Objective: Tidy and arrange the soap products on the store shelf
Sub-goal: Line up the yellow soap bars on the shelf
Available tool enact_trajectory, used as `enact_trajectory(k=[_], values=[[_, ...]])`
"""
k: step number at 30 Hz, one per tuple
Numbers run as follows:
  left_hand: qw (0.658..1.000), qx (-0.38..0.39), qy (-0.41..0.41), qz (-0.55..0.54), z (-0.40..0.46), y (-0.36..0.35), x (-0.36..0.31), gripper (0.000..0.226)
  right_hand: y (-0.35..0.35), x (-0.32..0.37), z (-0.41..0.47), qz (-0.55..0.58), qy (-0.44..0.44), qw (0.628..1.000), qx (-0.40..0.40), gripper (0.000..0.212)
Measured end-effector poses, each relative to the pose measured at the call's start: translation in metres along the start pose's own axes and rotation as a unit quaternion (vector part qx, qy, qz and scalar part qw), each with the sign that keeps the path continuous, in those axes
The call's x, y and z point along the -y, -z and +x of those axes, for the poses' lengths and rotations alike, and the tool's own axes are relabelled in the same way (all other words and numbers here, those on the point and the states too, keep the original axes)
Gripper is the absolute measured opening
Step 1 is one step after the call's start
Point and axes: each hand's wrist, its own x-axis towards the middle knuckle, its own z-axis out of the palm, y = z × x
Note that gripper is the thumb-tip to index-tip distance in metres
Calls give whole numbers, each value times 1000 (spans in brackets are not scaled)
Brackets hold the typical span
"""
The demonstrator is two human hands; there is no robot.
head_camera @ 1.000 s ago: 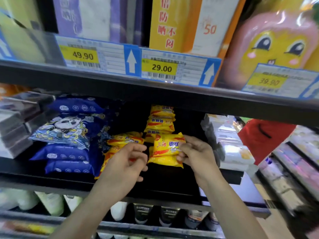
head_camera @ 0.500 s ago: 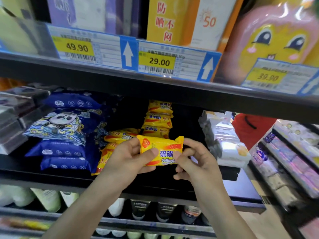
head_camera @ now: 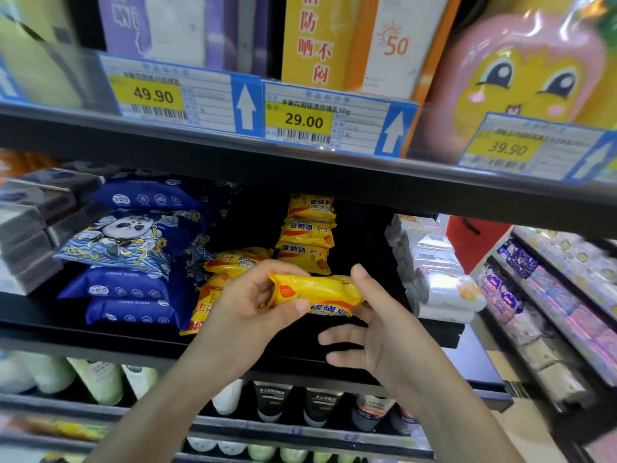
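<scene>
Black shelf (head_camera: 100, 335) carries yellow soaps (head_camera: 309, 233), blue packs (head_camera: 133, 289).

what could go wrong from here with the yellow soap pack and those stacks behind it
1. The yellow soap pack is glossy and the right hand holds it only loosely, so it may slip.
2. The yellow stack behind is tall and uneven; a knock could topple it.
3. The left yellow pile already leans forward.
</scene>
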Motion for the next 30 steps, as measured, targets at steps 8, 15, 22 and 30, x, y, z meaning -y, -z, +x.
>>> enact_trajectory(k=[8, 15, 22, 30], values=[[1000, 22, -7, -13, -7, -2, -3, 34, -5, 1, 5, 30, 21, 999, -23, 37], [999, -4, 25, -25, -8, -1, -1, 61, 1, -1, 5, 45, 57, 997, -32, 44], [973, -109, 161, -122, 0, -4, -4, 28, 7, -7, 1, -20, 115, 993, -20, 34], [943, 4, 294, -155, -5, -6, -19, 64, 12, -11, -4, -127, 208, 970, 7, 44]])
